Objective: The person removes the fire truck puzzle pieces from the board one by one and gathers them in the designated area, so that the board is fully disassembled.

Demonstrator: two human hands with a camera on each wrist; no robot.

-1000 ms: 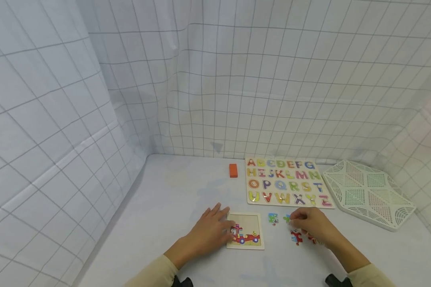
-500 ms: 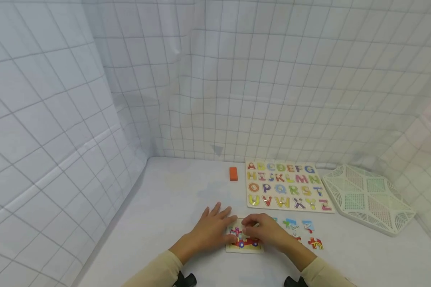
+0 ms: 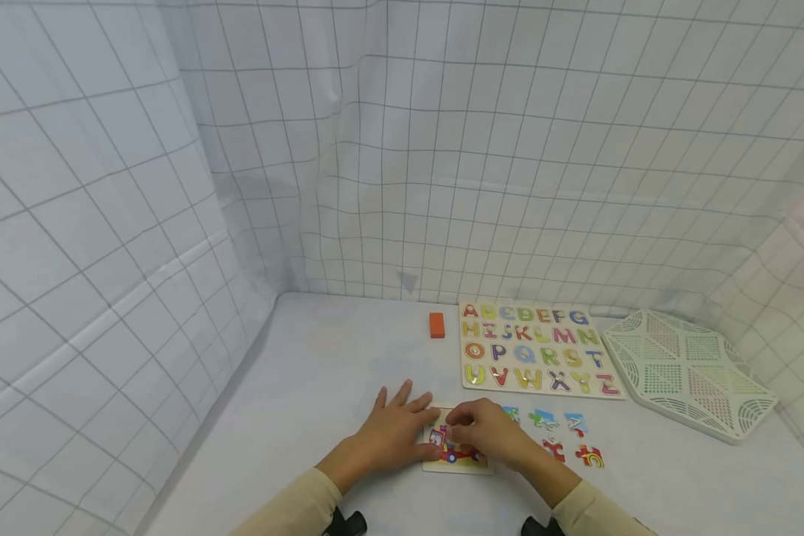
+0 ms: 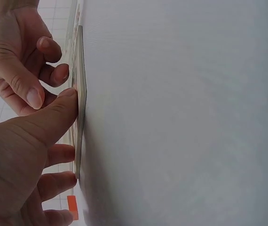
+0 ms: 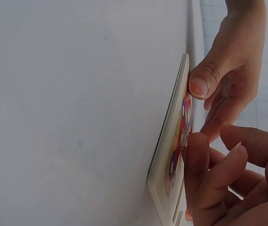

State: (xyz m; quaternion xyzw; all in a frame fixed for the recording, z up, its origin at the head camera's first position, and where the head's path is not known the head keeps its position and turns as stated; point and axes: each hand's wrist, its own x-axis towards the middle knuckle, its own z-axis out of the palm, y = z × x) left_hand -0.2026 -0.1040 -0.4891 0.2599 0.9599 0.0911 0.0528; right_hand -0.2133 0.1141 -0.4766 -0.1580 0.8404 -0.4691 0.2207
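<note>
A small wooden jigsaw board [image 3: 457,467] with a red vehicle picture lies on the white table. My left hand [image 3: 391,435] is spread at its left side, fingers fairly straight. In the left wrist view its thumb [image 4: 61,110] touches the board's edge. Over the board's upper right part is my right hand [image 3: 492,432], its fingers curled and thumb and index drawn together. It appears to pinch a puzzle piece, mostly hidden by the fingers. Several loose puzzle pieces [image 3: 589,455] lie right of the board, one partly behind the right hand.
Behind the pieces lies an alphabet board [image 3: 539,383] with coloured letters. A pale perforated plastic tray or lid [image 3: 690,372] sits at the far right. An orange block [image 3: 437,325] stands left of the alphabet board. Gridded white cloth [image 3: 509,186] walls the table's back and sides.
My right hand has moved left from the loose pieces to above the jigsaw board, then shifted only slightly. My left hand has stayed beside the board.
</note>
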